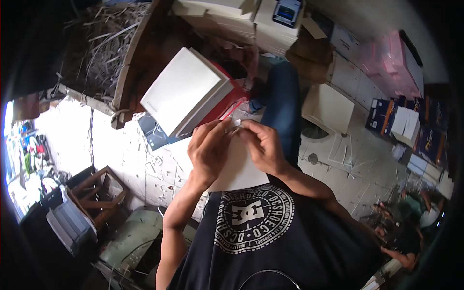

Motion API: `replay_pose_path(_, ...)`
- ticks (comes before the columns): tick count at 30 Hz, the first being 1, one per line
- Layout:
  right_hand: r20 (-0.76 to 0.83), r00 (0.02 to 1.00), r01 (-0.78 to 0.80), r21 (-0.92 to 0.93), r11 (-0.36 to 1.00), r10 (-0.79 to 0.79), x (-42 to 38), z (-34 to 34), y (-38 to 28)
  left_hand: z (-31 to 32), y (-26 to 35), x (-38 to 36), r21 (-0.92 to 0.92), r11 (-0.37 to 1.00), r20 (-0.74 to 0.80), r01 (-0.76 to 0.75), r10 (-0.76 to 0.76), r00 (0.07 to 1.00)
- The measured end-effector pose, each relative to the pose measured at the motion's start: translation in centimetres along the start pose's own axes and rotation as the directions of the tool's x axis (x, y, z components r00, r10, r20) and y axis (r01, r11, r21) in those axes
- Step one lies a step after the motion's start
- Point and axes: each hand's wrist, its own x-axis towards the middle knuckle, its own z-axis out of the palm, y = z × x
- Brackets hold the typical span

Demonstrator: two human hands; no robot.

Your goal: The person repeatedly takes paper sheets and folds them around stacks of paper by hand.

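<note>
My left hand (208,150) and my right hand (265,145) meet in front of my chest, fingers pinched together. Between the fingertips is a small white piece (236,123), perhaps paper or tape; its kind is too small to tell. Just below the hands lies a broad white sheet or stack of sheets (244,166), partly hidden by my left hand and wrist. A thin red strip (233,109) runs just beyond my fingertips. Past my left hand stands a tilted stack of white paper or board (186,92), with a red side surface (227,99) beside it.
A wooden-edged bin of paper shreds (113,46) is at upper left. Paper stacks (275,31) hold a phone (287,12) at the top. Pink-wrapped stacks (391,65) and dark blue boxes (382,116) stand right. Scraps litter the tiled floor (324,176). People (403,232) are at lower right.
</note>
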Motion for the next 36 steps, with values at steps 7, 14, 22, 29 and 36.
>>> replay_pose_path(7, 0.045, 0.999, 0.024, 0.049, 0.999, -0.027, 0.3, 0.3, 0.1, 0.4, 0.2, -0.9, 0.058, 0.996, -0.084, -0.069, 0.073, 0.994)
replay_pose_path(14, 0.09, 0.996, 0.005, 0.028, 1.0, -0.007, 0.7, -0.9, -0.4, -0.7, -1.2, 1.5, 0.014, 0.961, -0.042, -0.278, 0.278, 0.96)
replay_pose_path(22, -0.013, 0.997, -0.07, 0.009, 0.998, 0.07, -0.8, -4.2, -1.9, 0.1, -0.7, 2.9, -0.175, 0.87, 0.219, -0.461, 0.491, 0.843)
replay_pose_path(29, -0.173, 0.966, -0.17, 0.145, 0.975, 0.194, -2.8, -7.6, -0.8, -2.2, -1.9, 5.0, -0.062, 0.751, 0.001, -0.657, 0.659, 0.752)
replay_pose_path(36, -0.131, 0.973, 0.229, 0.465, 0.855, -0.189, -3.6, -21.1, -4.5, -25.0, -23.3, 16.6, 0.76, 0.649, -0.331, -0.043, 0.443, 0.833)
